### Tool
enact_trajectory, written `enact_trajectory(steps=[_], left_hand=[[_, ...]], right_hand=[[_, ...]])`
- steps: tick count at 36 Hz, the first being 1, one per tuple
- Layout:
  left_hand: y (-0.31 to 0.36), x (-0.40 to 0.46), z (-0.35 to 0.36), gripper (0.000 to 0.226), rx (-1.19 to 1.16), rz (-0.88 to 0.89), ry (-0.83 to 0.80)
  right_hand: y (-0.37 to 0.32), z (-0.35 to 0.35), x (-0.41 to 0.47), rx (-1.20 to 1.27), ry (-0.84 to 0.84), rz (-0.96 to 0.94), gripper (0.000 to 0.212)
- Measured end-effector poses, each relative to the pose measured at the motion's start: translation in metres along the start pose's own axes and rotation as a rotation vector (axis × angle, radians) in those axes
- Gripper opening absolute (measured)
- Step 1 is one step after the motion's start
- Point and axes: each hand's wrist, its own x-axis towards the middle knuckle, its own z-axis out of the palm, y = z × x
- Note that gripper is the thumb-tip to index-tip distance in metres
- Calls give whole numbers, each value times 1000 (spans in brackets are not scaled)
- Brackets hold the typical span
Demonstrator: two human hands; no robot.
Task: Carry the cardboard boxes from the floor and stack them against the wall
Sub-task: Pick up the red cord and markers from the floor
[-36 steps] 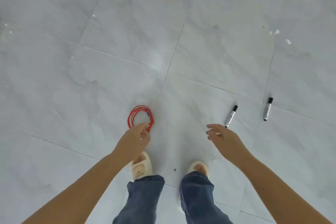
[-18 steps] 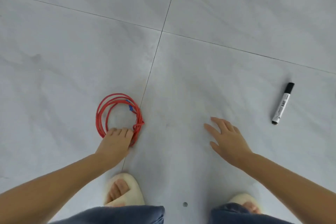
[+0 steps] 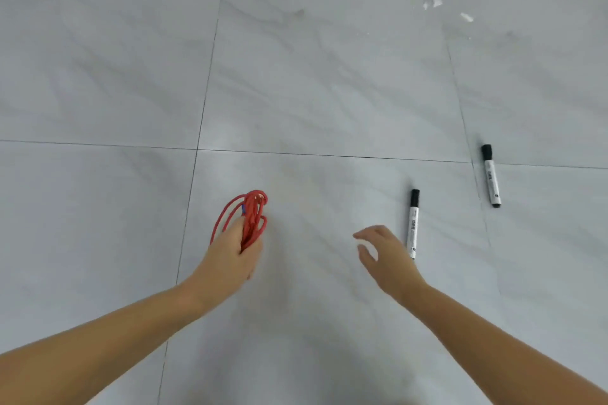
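Observation:
No cardboard box shows in the head view, only grey tiled floor. My left hand (image 3: 235, 256) grips a coil of red cable (image 3: 250, 214), lifted off the floor, with its loops sticking up past my fingers. My right hand (image 3: 385, 256) hovers empty with fingers loosely spread, just left of a white marker with a black cap (image 3: 412, 223) that lies on the tile.
A second white marker with a black cap (image 3: 491, 176) lies farther right near a tile joint. Small white scraps (image 3: 436, 3) dot the floor at the top right. Pale marbled tiles (image 3: 329, 92) fill the rest of the view.
My left hand closed on the red cable coil and lifted it from the floor. The view rose and my feet dropped out of frame. A second marker is in view again.

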Motion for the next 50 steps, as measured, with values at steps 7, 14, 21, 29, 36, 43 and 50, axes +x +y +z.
enact_trajectory(steps=[7, 14, 21, 29, 36, 43, 50], left_hand=[[47, 36, 47, 7, 118, 148, -98], [59, 40, 78, 7, 159, 185, -157], [71, 29, 83, 24, 172, 196, -85], [88, 30, 109, 12, 349, 231, -137], [109, 23, 118, 24, 511, 270, -202], [108, 18, 103, 18, 559, 239, -170], [95, 16, 69, 21, 512, 282, 16]], right_hand=[[52, -32, 30, -52, 174, 427, 50], [73, -28, 40, -64, 117, 505, 41], [114, -84, 70, 6, 303, 464, 31], [174, -146, 105, -185, 334, 597, 40], [196, -142, 111, -117, 220, 705, 41], [180, -142, 112, -39, 286, 707, 35], [112, -106, 102, 251, 406, 401, 23]])
